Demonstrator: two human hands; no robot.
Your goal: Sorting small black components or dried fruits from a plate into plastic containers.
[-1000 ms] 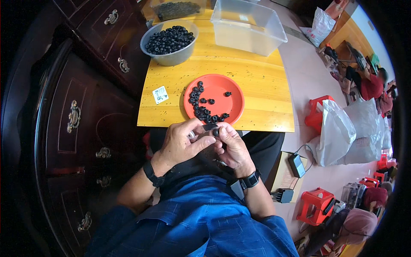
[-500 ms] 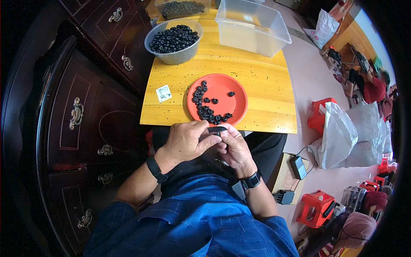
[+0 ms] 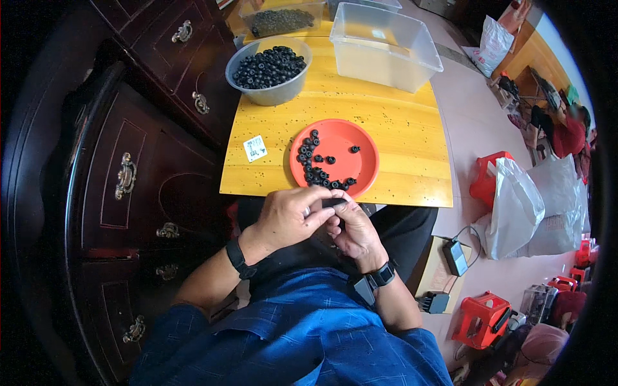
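Just past the table's near edge, my left hand point(image 3: 286, 219) and my right hand point(image 3: 357, 233) meet, thumbs and fingers pinched together. Between their fingertips is a small, dark, elongated piece point(image 3: 333, 202); its exact kind cannot be made out, and the fingers cover part of it. Directly beyond the hands lies a round red plate point(image 3: 354, 177). Small black ring-shaped parts point(image 3: 304, 154) with holes line its left and near side, and a few sit apart toward its middle. The fingertips overlap the plate's near rim in the view.
A clear bowl point(image 3: 273, 96) heaped with black parts stands at the table's far left, beside a clear plastic bin point(image 3: 380, 67). A white printed card point(image 3: 255, 148) lies left of the plate. Dark wooden drawers point(image 3: 138, 212) flank me on the left; red stools point(image 3: 479, 325) stand right.
The whole view has shifted slightly, moving the table and plate down and to the right in the picture. Both hands keep pinching the dark piece, with small finger movements.
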